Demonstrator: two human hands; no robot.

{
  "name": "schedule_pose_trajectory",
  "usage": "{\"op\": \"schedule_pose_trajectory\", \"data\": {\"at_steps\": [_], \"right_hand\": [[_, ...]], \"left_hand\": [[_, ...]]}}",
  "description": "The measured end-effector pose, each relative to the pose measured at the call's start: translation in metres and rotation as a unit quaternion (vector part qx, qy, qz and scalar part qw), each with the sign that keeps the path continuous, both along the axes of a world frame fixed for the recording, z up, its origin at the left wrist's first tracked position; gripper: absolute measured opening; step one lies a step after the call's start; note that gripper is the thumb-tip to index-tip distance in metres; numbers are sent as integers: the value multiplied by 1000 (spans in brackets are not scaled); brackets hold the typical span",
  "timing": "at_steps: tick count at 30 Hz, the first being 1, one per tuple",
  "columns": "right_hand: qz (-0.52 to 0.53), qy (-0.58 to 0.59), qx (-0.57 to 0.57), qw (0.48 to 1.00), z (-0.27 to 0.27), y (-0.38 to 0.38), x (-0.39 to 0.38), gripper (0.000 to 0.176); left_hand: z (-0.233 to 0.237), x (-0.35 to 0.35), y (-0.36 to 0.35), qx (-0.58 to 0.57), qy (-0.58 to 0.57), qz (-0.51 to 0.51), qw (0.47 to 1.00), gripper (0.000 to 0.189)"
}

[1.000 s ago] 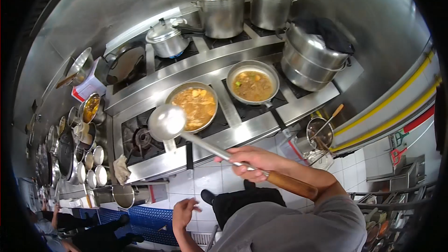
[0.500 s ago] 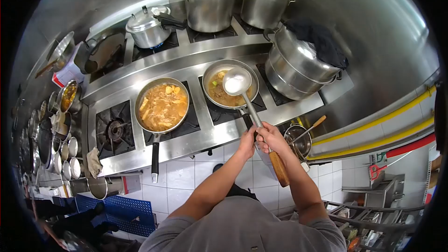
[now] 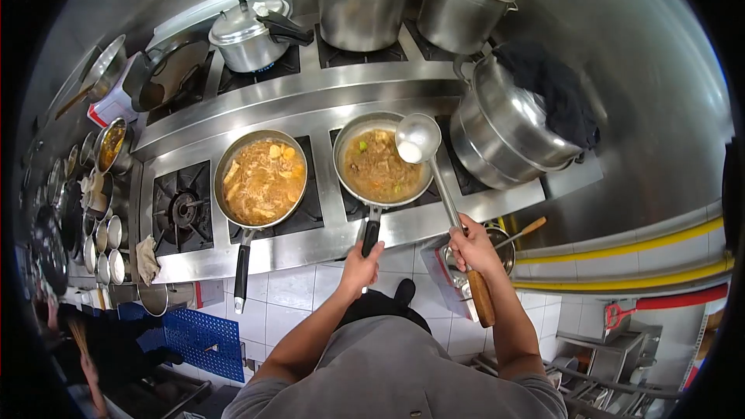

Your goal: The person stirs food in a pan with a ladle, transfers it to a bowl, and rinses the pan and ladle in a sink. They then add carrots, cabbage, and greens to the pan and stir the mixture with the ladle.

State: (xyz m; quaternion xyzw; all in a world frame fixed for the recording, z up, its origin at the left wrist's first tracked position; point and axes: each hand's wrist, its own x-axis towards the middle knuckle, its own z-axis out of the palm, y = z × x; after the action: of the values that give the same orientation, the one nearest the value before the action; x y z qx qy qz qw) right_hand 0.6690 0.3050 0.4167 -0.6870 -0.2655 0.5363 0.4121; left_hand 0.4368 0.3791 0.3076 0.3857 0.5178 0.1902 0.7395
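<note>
My left hand (image 3: 359, 270) is closed around the black handle of the right-hand frying pan (image 3: 337, 163). This pan stands on a front burner, with brown saucy food (image 3: 382, 171) and green bits in it. In my right hand (image 3: 473, 247) is a long metal ladle (image 3: 439, 174), gripped on its shaft above the wooden end. The ladle's bowl hangs over the pan's upper right rim, with something white (image 3: 410, 153) in it that I cannot make out. A second frying pan (image 3: 218, 186) of orange-brown food with pale pieces stands on the burner to the left; neither hand touches it.
At the back stand a pressure cooker (image 3: 250, 46) and two tall stockpots (image 3: 363, 12), (image 3: 464, 12). A large steel pot (image 3: 497, 120) with a dark cloth (image 3: 547, 101) sits to the right. Bowls crowd the left side. A person's arm (image 3: 93, 380) shows at lower left.
My hands have moved apart. The left hand has gone from beside the ladle to the pan's handle. The ladle has moved right, from above the pan's middle to its edge, uncovering the food.
</note>
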Motion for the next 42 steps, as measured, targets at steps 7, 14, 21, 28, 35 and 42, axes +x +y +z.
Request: {"op": "schedule_pose_trajectory", "data": {"at_steps": [7,14,21,28,35,42], "right_hand": [[39,-2,32,999,-22,45,35,28],[84,0,39,996,-25,70,25,31],[121,25,34,992,-18,45,21,33],[120,11,15,993,-1,0,34,34],[104,-94,39,989,-3,-16,49,46],[106,-197,45,974,-14,-5,31,48]], "left_hand": [[-13,35,-4,61,24,9,998,34],[-25,66,-17,137,78,35,987,40],[-26,81,-12,159,76,63,982,44],[-23,81,-4,143,50,73,986,39],[-5,67,-48,97,37,70,992,28],[-15,55,-74,101,33,50,993,40]]}}
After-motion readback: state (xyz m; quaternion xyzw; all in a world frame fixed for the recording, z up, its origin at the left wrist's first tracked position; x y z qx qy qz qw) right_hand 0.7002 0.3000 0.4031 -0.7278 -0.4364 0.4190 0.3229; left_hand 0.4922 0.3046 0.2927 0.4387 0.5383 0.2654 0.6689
